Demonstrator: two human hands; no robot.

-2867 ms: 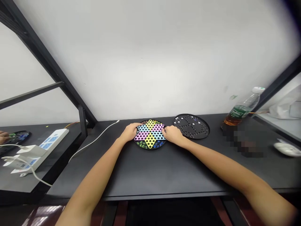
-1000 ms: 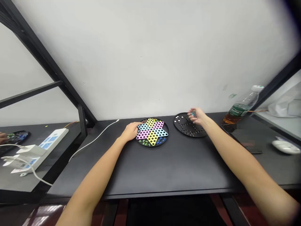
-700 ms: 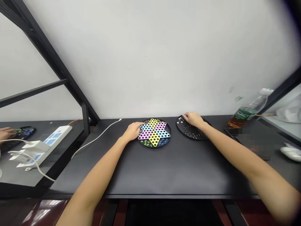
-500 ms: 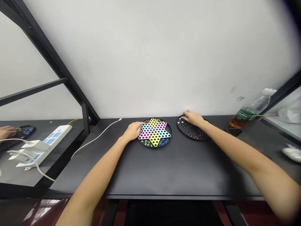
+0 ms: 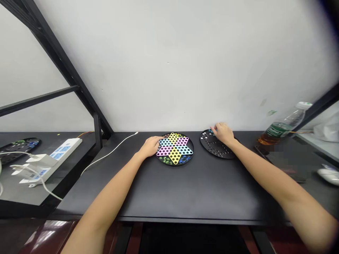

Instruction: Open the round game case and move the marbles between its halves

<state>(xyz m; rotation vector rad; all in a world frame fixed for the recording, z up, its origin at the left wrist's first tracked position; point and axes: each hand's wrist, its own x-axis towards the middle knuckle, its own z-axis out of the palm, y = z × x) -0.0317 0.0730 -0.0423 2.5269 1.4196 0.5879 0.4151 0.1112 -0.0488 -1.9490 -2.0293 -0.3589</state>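
A round Chinese checkers board [image 5: 174,149] with a yellow, pink and blue star lies at the back of the black desk [image 5: 185,190]. Marbles sit in its rim tray. My left hand [image 5: 150,145] rests curled on the board's left edge. To the right lies a black perforated round board [image 5: 215,145] with a few white and blue marbles at its far left. My right hand [image 5: 224,133] hovers over its far edge, fingers bent and pinched toward those marbles; what they hold is too small to make out.
A drink bottle [image 5: 282,125] stands at the back right, a white mouse [image 5: 328,173] at the far right. A white cable [image 5: 111,152] runs from the wall leftward. A white power strip [image 5: 53,157] with chargers lies on the left desk beside another round board [image 5: 18,145].
My right hand left the colourful board, moved to the black board with a small blue marble and settled over its far left edge. The left hand stayed put. The hand at far left is gone.
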